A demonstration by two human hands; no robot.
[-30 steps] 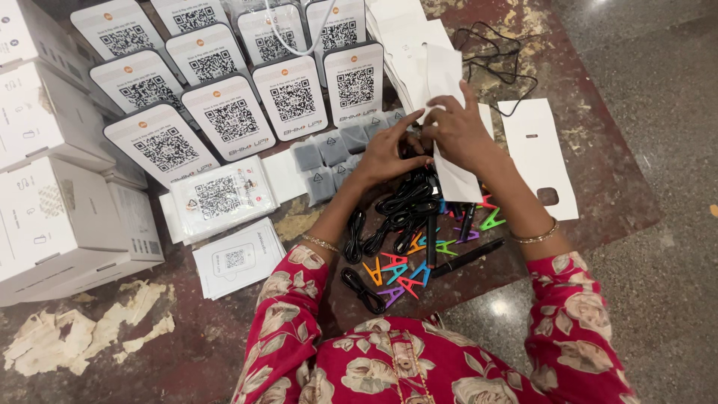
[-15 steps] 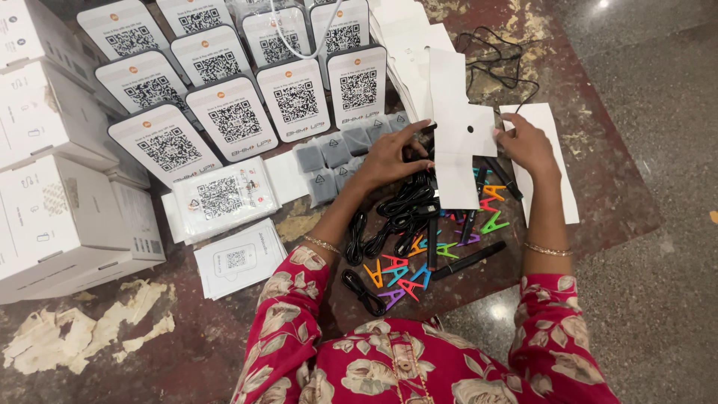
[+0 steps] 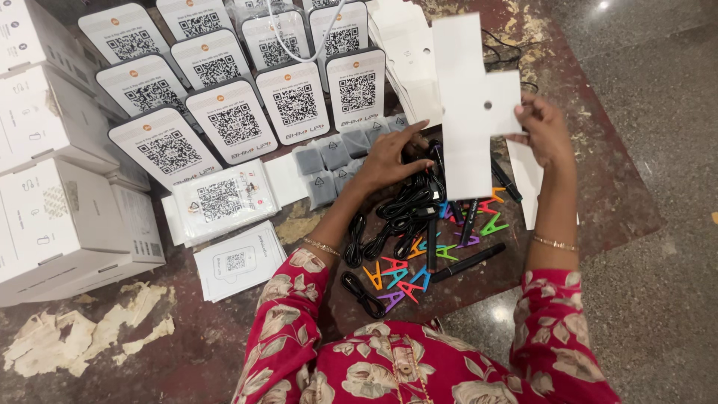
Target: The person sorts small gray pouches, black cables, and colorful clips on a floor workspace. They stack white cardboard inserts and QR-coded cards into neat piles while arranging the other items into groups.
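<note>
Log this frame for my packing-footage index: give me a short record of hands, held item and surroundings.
setting: dark floor, seen from above
left hand: resting on a pile of black cables, holding nothing
right hand: holding up a flat white die-cut card by its right edge
near the cables: small coloured clips, black pens, grey pouches
left side: rows of white code placards, stacked white boxes
behind the card: stack of white sheets

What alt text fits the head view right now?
A person's right hand holds up a white die-cut card sheet while the left hand rests on black cables. Colourful clips and white code placards surround them.
</note>
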